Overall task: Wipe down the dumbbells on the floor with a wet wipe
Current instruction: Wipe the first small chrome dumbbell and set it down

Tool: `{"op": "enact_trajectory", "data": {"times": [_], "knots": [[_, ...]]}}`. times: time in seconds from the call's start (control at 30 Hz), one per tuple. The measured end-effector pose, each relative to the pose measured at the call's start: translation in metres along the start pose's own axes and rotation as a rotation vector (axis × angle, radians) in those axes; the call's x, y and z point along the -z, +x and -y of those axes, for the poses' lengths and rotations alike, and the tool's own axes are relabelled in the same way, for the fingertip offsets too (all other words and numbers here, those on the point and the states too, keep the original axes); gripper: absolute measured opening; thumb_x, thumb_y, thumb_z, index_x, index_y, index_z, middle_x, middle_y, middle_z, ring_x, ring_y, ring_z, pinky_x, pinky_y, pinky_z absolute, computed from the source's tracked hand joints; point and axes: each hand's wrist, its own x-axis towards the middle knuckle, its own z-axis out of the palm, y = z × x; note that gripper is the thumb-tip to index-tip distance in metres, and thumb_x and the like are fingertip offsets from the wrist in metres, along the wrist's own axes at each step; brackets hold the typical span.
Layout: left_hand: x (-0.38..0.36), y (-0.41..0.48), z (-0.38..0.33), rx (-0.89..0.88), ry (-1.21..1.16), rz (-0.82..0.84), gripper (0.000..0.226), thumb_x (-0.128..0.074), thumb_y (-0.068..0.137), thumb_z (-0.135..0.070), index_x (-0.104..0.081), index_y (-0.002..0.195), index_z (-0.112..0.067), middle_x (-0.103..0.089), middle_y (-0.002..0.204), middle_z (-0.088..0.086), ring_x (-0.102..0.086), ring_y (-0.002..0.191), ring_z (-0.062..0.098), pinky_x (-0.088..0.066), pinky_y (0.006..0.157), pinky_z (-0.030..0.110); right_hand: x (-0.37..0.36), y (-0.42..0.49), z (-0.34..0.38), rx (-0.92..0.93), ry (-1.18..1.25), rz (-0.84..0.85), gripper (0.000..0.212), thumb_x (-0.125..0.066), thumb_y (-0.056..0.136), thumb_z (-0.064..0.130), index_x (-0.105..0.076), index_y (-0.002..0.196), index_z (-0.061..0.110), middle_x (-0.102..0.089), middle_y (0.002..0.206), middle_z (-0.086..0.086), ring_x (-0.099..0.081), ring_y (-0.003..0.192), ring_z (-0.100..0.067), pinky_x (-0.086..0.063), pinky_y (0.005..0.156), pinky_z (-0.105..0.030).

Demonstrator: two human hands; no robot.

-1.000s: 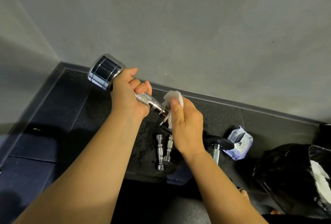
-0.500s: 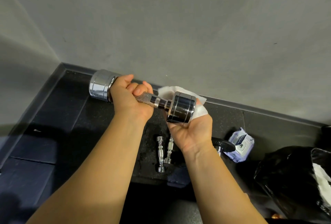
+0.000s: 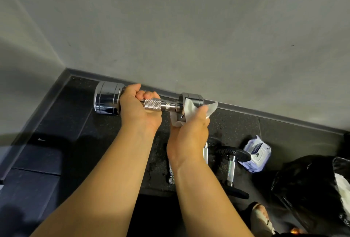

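Observation:
I hold a chrome dumbbell (image 3: 108, 97) up off the floor, level, in front of the wall. My left hand (image 3: 139, 107) is closed around its knurled handle, next to the left weight. My right hand (image 3: 189, 130) presses a white wet wipe (image 3: 191, 110) against the inner side and underside of the right weight, whose top shows above the wipe. A second dumbbell with black plates (image 3: 232, 162) lies on the dark rubber floor below my right wrist.
A pack of wet wipes (image 3: 255, 154) lies on the floor by the black-plate dumbbell. A black rubbish bag (image 3: 306, 189) with white wipes inside stands at the lower right. Loose chrome bars (image 3: 171, 172) lie under my right forearm. A grey wall and skirting run behind.
The dumbbell has turned from a steep tilt to level. My right hand with the wipe has shifted from under the right weight to its inner side.

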Motion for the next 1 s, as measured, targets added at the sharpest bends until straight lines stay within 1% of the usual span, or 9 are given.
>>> {"op": "enact_trajectory", "data": {"times": [0.13, 0.27, 0.33, 0.43, 0.6, 0.73, 0.83, 0.9, 1.0], "knots": [[0.000, -0.001, 0.001, 0.013, 0.033, -0.030, 0.038, -0.051, 0.089, -0.014, -0.033, 0.056, -0.018, -0.031, 0.050, -0.007, -0.034, 0.041, 0.008, -0.041, 0.062, 0.024, 0.004, 0.002, -0.024, 0.346, -0.364, -0.020, 0.046, -0.037, 0.101, 0.030, -0.022, 0.144, 0.026, -0.038, 0.131, -0.007, -0.051, 0.102, -0.009, -0.046, 0.082, -0.013], [0.000, -0.002, 0.002, 0.003, 0.072, -0.081, 0.038, -0.053, 0.088, -0.013, -0.032, 0.057, -0.018, -0.031, 0.049, -0.007, -0.033, 0.042, 0.008, -0.043, 0.060, 0.024, 0.023, 0.008, -0.038, 0.719, -0.740, 0.030, 0.059, -0.042, 0.098, 0.025, -0.012, 0.149, 0.023, -0.016, 0.145, -0.009, -0.032, 0.126, -0.013, -0.034, 0.101, -0.013], [0.000, -0.003, 0.002, -0.009, 0.093, -0.085, 0.038, -0.054, 0.087, -0.012, -0.032, 0.057, -0.018, -0.032, 0.045, -0.007, -0.034, 0.040, 0.008, -0.043, 0.058, 0.024, 0.036, 0.016, -0.040, 0.887, -0.951, 0.086, 0.058, -0.043, 0.096, 0.029, -0.017, 0.148, 0.026, -0.011, 0.149, -0.008, -0.029, 0.134, -0.020, -0.036, 0.106, -0.026], [0.000, -0.006, 0.001, -0.038, 0.127, -0.084, 0.037, -0.056, 0.085, -0.009, -0.034, 0.058, -0.019, -0.031, 0.044, -0.008, -0.032, 0.039, 0.007, -0.042, 0.056, 0.023, 0.051, 0.024, -0.034, 1.042, -1.200, 0.143, 0.052, -0.043, 0.092, 0.035, -0.028, 0.142, 0.024, -0.021, 0.147, -0.010, -0.040, 0.129, -0.031, -0.052, 0.087, -0.047], [0.000, -0.012, 0.001, -0.067, 0.197, -0.061, 0.039, -0.057, 0.083, -0.006, -0.032, 0.056, -0.020, -0.028, 0.044, -0.008, -0.028, 0.036, 0.007, -0.040, 0.054, 0.023, 0.052, 0.031, -0.014, 1.211, -1.435, 0.172, 0.047, -0.039, 0.086, 0.039, -0.057, 0.121, 0.014, -0.059, 0.109, -0.004, -0.054, 0.102, -0.025, -0.048, 0.065, -0.031], [0.001, -0.014, 0.003, -0.067, 0.263, -0.034, 0.039, -0.057, 0.082, -0.005, -0.033, 0.056, -0.020, -0.027, 0.044, -0.008, -0.027, 0.037, 0.007, -0.040, 0.054, 0.023, 0.045, 0.034, 0.008, 0.971, -1.584, 0.282, 0.040, -0.032, 0.085, 0.039, -0.063, 0.100, 0.019, -0.064, 0.091, 0.001, -0.057, 0.082, -0.022, -0.036, 0.058, -0.029], [0.000, -0.015, 0.004, -0.054, 0.274, -0.011, 0.038, -0.056, 0.082, -0.004, -0.033, 0.057, -0.021, -0.026, 0.044, -0.008, -0.025, 0.037, 0.007, -0.037, 0.055, 0.022, 0.039, 0.042, 0.026, 0.484, -1.448, 0.473, 0.027, -0.046, 0.088, 0.036, -0.067, 0.088, 0.019, -0.070, 0.075, 0.002, -0.062, 0.072, -0.021, -0.048, 0.064, -0.035], [-0.001, -0.017, 0.004, -0.030, 0.272, 0.010, 0.040, -0.056, 0.082, -0.003, -0.032, 0.056, -0.022, -0.026, 0.044, -0.008, -0.024, 0.037, 0.006, -0.036, 0.055, 0.021, 0.034, 0.044, 0.037, 0.138, -1.288, 0.530, 0.023, -0.054, 0.088, 0.032, -0.068, 0.078, 0.016, -0.064, 0.060, 0.005, -0.058, 0.057, -0.015, -0.045, 0.061, -0.031], [-0.002, -0.018, 0.003, 0.027, 0.266, 0.060, 0.045, -0.055, 0.082, -0.003, -0.030, 0.051, -0.022, -0.026, 0.042, -0.008, -0.023, 0.035, 0.006, -0.034, 0.049, 0.018, 0.033, 0.047, 0.049, -0.190, -1.069, 0.574, 0.027, -0.051, 0.088, 0.019, -0.066, 0.067, 0.012, -0.060, 0.066, -0.007, -0.055, 0.060, -0.022, -0.044, 0.065, -0.033]]}}
